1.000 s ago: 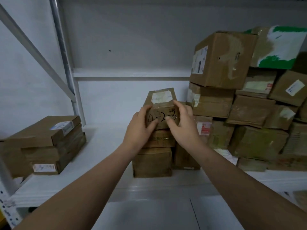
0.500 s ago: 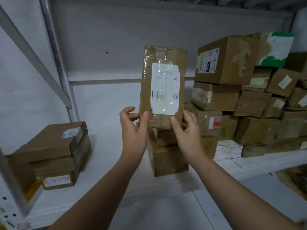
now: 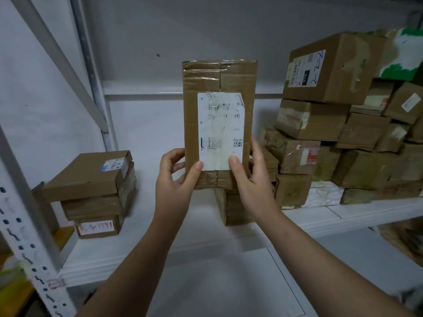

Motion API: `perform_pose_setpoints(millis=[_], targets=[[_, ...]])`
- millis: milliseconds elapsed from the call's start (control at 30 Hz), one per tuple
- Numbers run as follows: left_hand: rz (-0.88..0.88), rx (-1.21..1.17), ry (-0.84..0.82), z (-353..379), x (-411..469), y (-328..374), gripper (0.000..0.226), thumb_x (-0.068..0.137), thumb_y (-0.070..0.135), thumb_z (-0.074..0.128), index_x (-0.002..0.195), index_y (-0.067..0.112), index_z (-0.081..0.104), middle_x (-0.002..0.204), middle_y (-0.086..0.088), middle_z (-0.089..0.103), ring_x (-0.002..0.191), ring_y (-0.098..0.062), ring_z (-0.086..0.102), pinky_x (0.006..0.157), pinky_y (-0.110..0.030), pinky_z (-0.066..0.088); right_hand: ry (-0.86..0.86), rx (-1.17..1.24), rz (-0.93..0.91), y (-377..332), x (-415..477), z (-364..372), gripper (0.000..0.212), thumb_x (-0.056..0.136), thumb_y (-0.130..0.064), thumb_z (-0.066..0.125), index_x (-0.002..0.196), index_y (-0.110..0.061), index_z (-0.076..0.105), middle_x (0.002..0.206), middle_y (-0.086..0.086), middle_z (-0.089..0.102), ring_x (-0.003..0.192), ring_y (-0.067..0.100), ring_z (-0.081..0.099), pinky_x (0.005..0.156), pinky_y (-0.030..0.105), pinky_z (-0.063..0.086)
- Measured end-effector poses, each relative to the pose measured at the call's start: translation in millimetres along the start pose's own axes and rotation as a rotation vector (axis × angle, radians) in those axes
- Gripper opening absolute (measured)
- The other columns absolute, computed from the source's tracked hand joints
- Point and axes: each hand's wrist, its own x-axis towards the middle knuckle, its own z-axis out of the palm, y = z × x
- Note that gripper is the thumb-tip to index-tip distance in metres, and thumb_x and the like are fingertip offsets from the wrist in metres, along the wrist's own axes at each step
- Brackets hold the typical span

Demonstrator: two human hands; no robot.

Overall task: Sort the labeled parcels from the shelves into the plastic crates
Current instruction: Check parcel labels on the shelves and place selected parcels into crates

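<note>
A flat brown cardboard parcel [image 3: 219,83] with a white shipping label stands upright in front of me, label facing the camera. My left hand [image 3: 176,179] grips its lower left edge, thumb on the front. Its lower right edge is held by my right hand [image 3: 249,179], thumb pressed on the label's bottom corner. Below and behind it, a small stack of brown parcels [image 3: 235,209] stays on the white shelf [image 3: 160,248]. No plastic crate is in view.
A stack of three flat boxes [image 3: 91,188] lies at the shelf's left end. A tall pile of several taped cartons [image 3: 343,124] fills the right side. A perforated white upright [image 3: 29,236] stands at the near left, with a diagonal brace above.
The parcel has been lifted off the middle stack and turned upright with its label toward me. Both hands rose with it and the view came closer.
</note>
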Motion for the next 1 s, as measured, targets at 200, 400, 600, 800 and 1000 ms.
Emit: perform_pose_setpoints(millis=[200,400,600,800,1000], targets=[[-0.011,0.044,0.026,-10,-5,-10,0.033,0.089,0.017,0.065,0.118,0.019,0.05,0.115,0.015,0.057,0.108,-0.003,0.056,0.069,-0.008,0.049,-0.028,-0.046,0.036,13,-6,11,0.06,0.095,-0.048,0.048,0.149,-0.043,0.023,0.147,-0.01,0.04,0.138,0.011,0.035,0.109,0.049,0.038],[0.019,0.099,0.072,-18,-6,-14,0.032,0.091,0.02,0.062,0.119,0.027,0.05,0.114,0.022,0.057,0.112,-0.001,0.055,0.075,-0.008,0.049,-0.1,-0.03,0.062,9,-7,18,0.063,0.094,-0.043,0.05,0.149,-0.043,0.019,0.146,-0.01,0.042,0.136,0.009,0.039,0.108,0.046,0.041],[0.174,0.517,0.14,-45,-15,-20,0.047,0.092,0.02,0.06,0.136,0.017,0.045,0.136,0.001,0.032,0.103,0.015,0.04,0.073,0.001,0.039,-0.251,-0.096,0.069,10,-16,41,0.079,0.086,-0.044,0.057,0.151,-0.041,0.01,0.144,-0.015,0.044,0.133,0.01,0.041,0.106,0.047,0.042],[0.281,0.894,-0.148,-76,-37,-39,0.058,0.079,0.033,0.071,0.132,0.016,0.053,0.152,-0.005,0.016,0.132,-0.02,0.028,0.099,-0.039,0.036,-0.232,-0.075,0.17,26,-31,74,0.071,0.086,-0.052,0.051,0.148,-0.041,0.02,0.138,-0.01,0.048,0.122,0.011,0.051,0.096,0.042,0.051],[0.305,1.163,-0.382,-101,-35,-57,0.063,0.076,0.017,0.077,0.134,0.015,0.053,0.145,-0.017,0.042,0.124,-0.039,0.051,0.094,-0.053,0.048,-0.237,-0.012,0.309,36,-47,90,0.062,0.094,-0.009,0.053,0.146,-0.021,0.024,0.138,-0.004,0.044,0.105,-0.001,0.047,0.075,0.004,0.046]])
